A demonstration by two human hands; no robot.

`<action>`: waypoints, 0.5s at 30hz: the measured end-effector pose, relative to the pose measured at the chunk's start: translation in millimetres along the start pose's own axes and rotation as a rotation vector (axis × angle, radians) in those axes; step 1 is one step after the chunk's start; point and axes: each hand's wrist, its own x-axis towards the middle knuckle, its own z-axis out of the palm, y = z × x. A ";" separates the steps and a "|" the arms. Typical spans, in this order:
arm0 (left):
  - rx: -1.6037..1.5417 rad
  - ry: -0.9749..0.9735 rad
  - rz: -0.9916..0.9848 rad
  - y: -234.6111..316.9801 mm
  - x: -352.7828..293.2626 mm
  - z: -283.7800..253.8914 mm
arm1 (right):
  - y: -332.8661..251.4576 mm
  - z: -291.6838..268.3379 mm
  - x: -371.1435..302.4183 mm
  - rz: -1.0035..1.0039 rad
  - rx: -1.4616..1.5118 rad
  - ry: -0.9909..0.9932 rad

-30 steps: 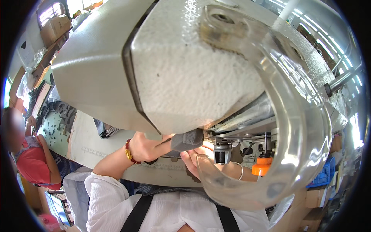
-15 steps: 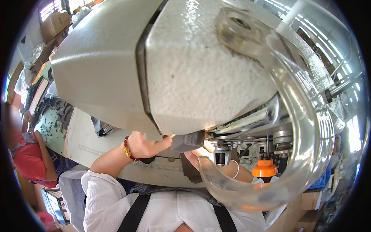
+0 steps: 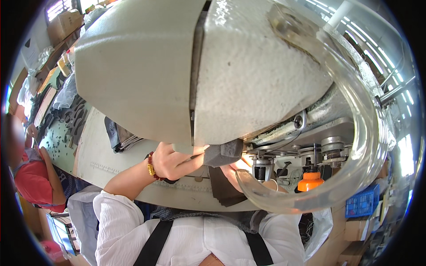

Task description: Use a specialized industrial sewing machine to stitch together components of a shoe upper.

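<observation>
A large pale sewing machine head [image 3: 253, 75] fills the upper middle of the view, with a curved clear plastic guard [image 3: 306, 201] along its right side. My left hand [image 3: 173, 163], in a beaded bracelet, pinches a dark grey fabric piece [image 3: 223, 153] just below the machine head. My right hand [image 3: 235, 170] is close against that piece from the right, its fingers mostly hidden behind the fabric and machine parts. A dark brown flat piece [image 3: 228, 191] lies beside it on the pale worktable [image 3: 186, 195].
An orange-capped part [image 3: 310, 181] stands right of the needle area. Folded dark pieces [image 3: 120, 135] lie on the table's left. Beyond, a person in red [image 3: 37, 184] works at a green table [image 3: 60, 148] strewn with dark cut pieces. A blue crate [image 3: 361, 201] is at right.
The machine head and guard appear farther right in the view. Both hands and the grey fabric piece have shifted slightly right, and my left hand keeps its pinch.
</observation>
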 end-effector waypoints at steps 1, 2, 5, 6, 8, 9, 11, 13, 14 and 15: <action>0.004 0.014 0.006 0.0 -0.5 0.3 | 14.5 -3.7 -2.2 -0.161 -0.037 -0.003; 0.008 0.027 0.010 -0.2 -0.8 0.6 | 24.6 -5.1 0.7 -0.311 -0.122 -0.004; 0.016 0.037 0.028 -0.3 -1.8 1.9 | 48.7 -9.9 15.4 -0.392 -0.088 0.051; 0.032 0.036 0.040 -0.1 -2.3 2.3 | 52.7 -10.9 21.4 -0.415 -0.095 0.069; 0.064 0.034 0.063 1.3 -3.0 2.9 | 56.4 -12.7 31.9 -0.465 -0.143 0.104; 0.074 0.016 0.056 2.2 -3.2 2.6 | 58.2 -12.5 35.5 -0.492 -0.185 0.122; 0.107 -0.003 0.055 4.6 -2.6 1.1 | 60.3 -11.9 41.1 -0.533 -0.278 0.158; 0.161 0.011 0.079 5.1 -0.2 -1.2 | 65.6 -10.2 44.1 -0.533 -0.246 0.206; 0.231 0.015 0.103 5.4 1.2 -4.0 | 69.4 -9.3 45.3 -0.524 -0.198 0.233; 0.179 -0.027 0.094 5.3 2.9 -6.0 | 73.2 -8.8 46.8 -0.513 -0.178 0.235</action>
